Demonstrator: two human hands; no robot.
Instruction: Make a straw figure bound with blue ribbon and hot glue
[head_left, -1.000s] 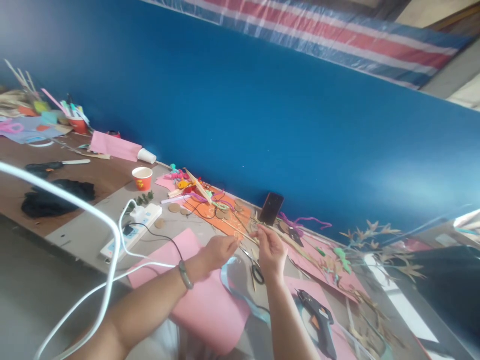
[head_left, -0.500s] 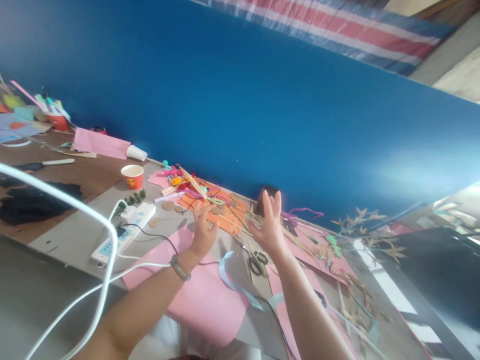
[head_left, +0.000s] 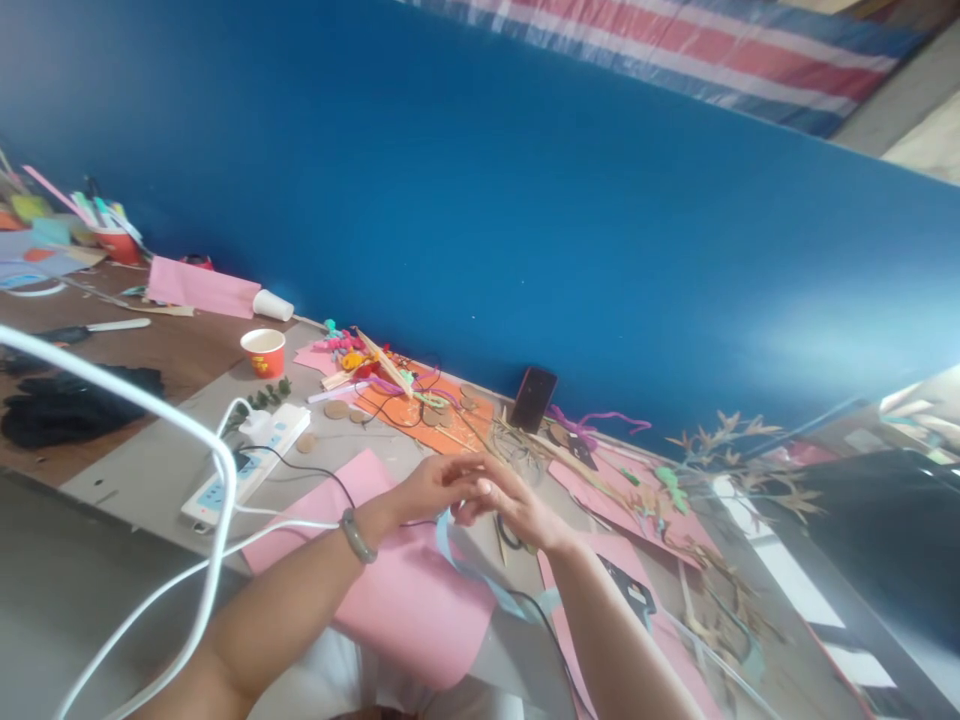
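Observation:
My left hand point(head_left: 429, 487) and my right hand point(head_left: 516, 508) meet just above the table, fingers stretched out and laid across each other. Nothing shows in either hand. A bead bracelet point(head_left: 355, 535) sits on my left wrist. Under the hands lie a pink paper sheet point(head_left: 405, 600), a light blue ribbon point(head_left: 457, 555) and black-handled scissors point(head_left: 512, 538). Thin wooden sticks and dry stems point(head_left: 517, 445) lie just beyond the fingers, on and beside an orange sheet point(head_left: 450, 422).
A black phone point(head_left: 534, 398) leans on the blue wall point(head_left: 480, 200). A red paper cup point(head_left: 263, 352), a white power strip point(head_left: 241, 462) and a thick white cable point(head_left: 180, 425) are at left. A black glue gun point(head_left: 632, 594) lies right, and a black cloth point(head_left: 71, 405) far left.
One second ago both hands pinched a thin stick. Half a second ago they were raised, open and apart. Now they have come down and together, fingers overlapping.

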